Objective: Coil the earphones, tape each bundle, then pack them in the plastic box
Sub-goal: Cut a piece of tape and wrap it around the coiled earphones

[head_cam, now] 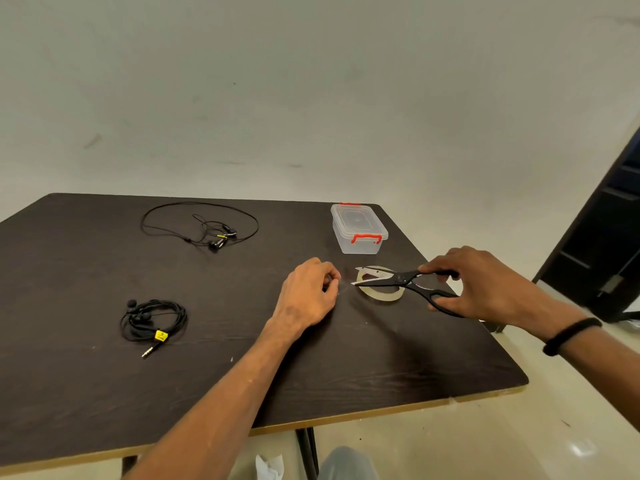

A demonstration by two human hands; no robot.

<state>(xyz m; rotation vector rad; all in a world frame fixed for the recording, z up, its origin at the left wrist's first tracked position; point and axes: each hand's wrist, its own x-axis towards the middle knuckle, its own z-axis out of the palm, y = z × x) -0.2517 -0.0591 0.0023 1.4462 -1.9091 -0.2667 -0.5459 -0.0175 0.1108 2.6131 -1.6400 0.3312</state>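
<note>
room: pale plain wall behind, shiny light floor (pixel 519 452) underneath, and some dark shelving unit (pixel 602 244) off at the far right edge.
counter: dark wood-grain counter (pixel 86 393) with a light edge strip, pretty much fills the lower half of the view.
left hand: left hand (pixel 308 292) is down near the middle of the counter, fingers curled in and pinching what looks like the free end of the clear tape. the strip itself is so see-through i can barely make it out.
right hand: right hand (pixel 485 282) grips the black handles of the scissors (pixel 405 280), fingers wrapped round them. black band (pixel 571 336) on that wrist.
scissors: blades are spread apart, tips pointing at the left hand's fingertips, sitting right over the tape roll.
tape roll: clear tape roll (pixel 381 294) lies flat on the counter between the two hands, just in front of the box.
plastic box: clear plastic box (pixel 358 228) with red clips, lid on, back right of the counter, just behind the roll.
coiled earphones: black coiled earphones (pixel 154 320) on the left, bundled up with a yellow tag, jack poking out toward the near edge. can't tell if there's tape on them.
loose earphones: second black pair, loose earphones (pixel 201 223), sprawled out uncoiled at the back left, well apart from the box.
</note>
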